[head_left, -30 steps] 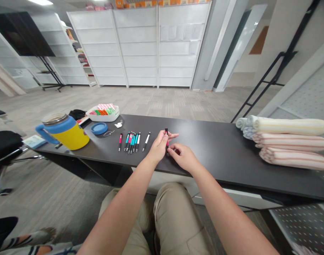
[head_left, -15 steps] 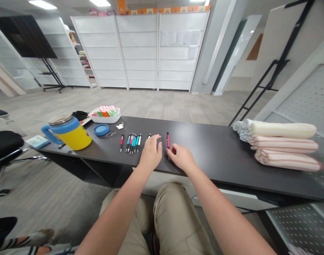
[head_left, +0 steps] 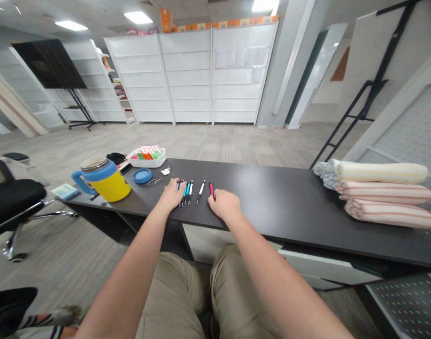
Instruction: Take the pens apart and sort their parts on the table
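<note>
One pink pen (head_left: 211,189) points away from the right hand (head_left: 225,205), left hand (head_left: 172,195) beside other pens (head_left: 185,193), both grips open, empty.

The left hand (head_left: 172,195) has moved onto the teal pens (head_left: 187,192).

Pens (head_left: 201,192) glossy plastic; desk top (head_left: 293,212) matt laminate; rolled towels (head_left: 381,190) soft cloth.

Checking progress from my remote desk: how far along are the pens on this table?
Done: the white-and-black pen and the pink pen lie singly, apart from the bunch of teal pens. In hand: no pen looks gripped; the left hand rests at the bunch, and the right hand is at the pink pen's lower end. Left: the bunch lies packed together, partly behind the left hand.
</note>
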Demonstrator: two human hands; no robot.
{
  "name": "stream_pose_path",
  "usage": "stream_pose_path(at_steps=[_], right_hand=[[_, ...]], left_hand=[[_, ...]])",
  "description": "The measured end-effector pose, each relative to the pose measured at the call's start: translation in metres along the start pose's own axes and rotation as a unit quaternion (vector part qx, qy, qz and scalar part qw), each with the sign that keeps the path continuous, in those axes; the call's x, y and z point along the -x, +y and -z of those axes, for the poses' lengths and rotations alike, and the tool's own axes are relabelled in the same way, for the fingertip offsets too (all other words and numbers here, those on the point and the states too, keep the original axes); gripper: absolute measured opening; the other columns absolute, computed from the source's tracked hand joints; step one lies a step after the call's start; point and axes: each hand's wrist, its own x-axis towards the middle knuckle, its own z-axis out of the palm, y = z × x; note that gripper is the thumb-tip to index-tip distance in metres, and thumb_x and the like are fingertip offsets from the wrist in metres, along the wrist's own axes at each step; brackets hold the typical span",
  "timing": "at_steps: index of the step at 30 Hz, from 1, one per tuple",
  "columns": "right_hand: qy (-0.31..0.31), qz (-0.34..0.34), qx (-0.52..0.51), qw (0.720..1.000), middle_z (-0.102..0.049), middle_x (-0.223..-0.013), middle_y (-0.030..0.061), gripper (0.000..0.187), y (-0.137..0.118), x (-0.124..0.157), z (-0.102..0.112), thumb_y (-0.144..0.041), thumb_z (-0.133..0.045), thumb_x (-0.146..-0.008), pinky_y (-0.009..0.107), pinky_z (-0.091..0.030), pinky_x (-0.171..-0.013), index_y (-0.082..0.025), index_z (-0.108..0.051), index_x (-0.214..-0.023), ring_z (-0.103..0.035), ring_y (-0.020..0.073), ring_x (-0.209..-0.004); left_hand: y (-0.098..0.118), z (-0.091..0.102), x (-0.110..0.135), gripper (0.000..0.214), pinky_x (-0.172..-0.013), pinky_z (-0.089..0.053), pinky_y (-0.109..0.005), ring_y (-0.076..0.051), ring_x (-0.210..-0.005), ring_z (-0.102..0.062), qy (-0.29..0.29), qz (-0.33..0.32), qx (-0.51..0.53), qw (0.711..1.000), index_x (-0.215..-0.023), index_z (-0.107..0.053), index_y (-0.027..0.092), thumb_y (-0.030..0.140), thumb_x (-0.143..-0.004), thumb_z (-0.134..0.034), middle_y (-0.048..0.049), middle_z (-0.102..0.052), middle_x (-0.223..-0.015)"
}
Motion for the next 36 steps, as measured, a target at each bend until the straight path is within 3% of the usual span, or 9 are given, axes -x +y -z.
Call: stream_pose_path(at_steps=[5, 12, 20, 26, 32, 36], right_hand=[[-0.009, 0.022, -0.01, 1.0, -0.075, -0.102, 0.0164, 0.034, -0.013, -0.01, -0.005, -0.044, -0.047, -0.1, 0.039, -0.05, -0.08, -0.02, -0.072, -0.102, -0.072, 0.0298, -0.093], [-0.007, 0.045, -0.055, 0.997, -0.075, -0.101, 0.0137, 0.032, -0.012, -0.019, -0.006, -0.042, -0.046, -0.101, 0.038, -0.049, -0.08, -0.021, -0.07, -0.099, -0.07, 0.0284, -0.093], [0.012, 0.145, -0.177, 0.973, -0.073, -0.107, 0.0009, 0.021, 0.0, -0.016, 0.0, -0.034, -0.05, -0.101, 0.026, -0.044, -0.083, -0.027, -0.067, -0.092, -0.065, 0.018, -0.1], [0.046, 0.104, -0.255, 0.96, -0.073, -0.089, 0.0011, 0.027, 0.014, -0.015, -0.004, -0.034, -0.046, -0.098, 0.026, -0.043, -0.075, -0.023, -0.067, -0.086, -0.063, 0.0172, -0.082], [0.049, 0.071, -0.31, 0.947, -0.072, -0.081, -0.0009, 0.029, 0.04, -0.004, -0.002, -0.037, -0.046, -0.095, 0.025, -0.044, -0.071, -0.023, -0.068, -0.084, -0.064, 0.0164, -0.076], [0.053, 0.06, -0.324, 0.943, -0.073, -0.081, -0.0003, 0.029, 0.05, 0.004, 0.001, -0.038, -0.046, -0.095, 0.026, -0.045, -0.07, -0.022, -0.067, -0.084, -0.064, 0.0166, -0.075]], left_hand=[[0.02, -0.013, -0.007, 0.054, -0.114, -0.04, -0.033, -0.025, -0.139, -0.054, -0.039, -0.029, -0.007, 0.999, -0.144, -0.05, 0.017, 0.047, -0.099, -0.053, -0.0153, -0.055, -0.152], [0.036, -0.019, -0.012, 0.064, -0.104, -0.044, -0.033, -0.03, -0.129, -0.06, -0.053, -0.005, -0.061, 0.997, -0.135, -0.054, 0.01, 0.056, -0.091, -0.06, -0.0225, -0.062, -0.138], [0.07, -0.038, -0.011, 0.06, -0.108, -0.039, -0.045, -0.04, -0.126, -0.058, -0.059, -0.003, -0.147, 0.987, -0.127, -0.057, 0.006, 0.054, -0.092, -0.06, -0.0281, -0.064, -0.13], [0.084, -0.037, -0.006, 0.074, -0.1, -0.046, -0.05, -0.046, -0.127, -0.054, -0.053, 0.031, -0.185, 0.981, -0.125, -0.059, 0.01, 0.064, -0.077, -0.071, -0.0309, -0.059, -0.134], [0.093, -0.029, -0.012, 0.048, -0.101, -0.048, -0.045, -0.04, -0.123, -0.06, -0.093, 0.026, -0.211, 0.973, -0.109, -0.069, 0.013, 0.045, -0.076, -0.082, -0.0238, -0.067, -0.122], [0.089, -0.025, -0.016, 0.035, -0.099, -0.053, -0.046, -0.028, -0.116, -0.064, -0.113, 0.037, -0.217, 0.969, -0.118, -0.067, 0.015, 0.04, -0.093, -0.072, -0.013, -0.067, -0.125]])
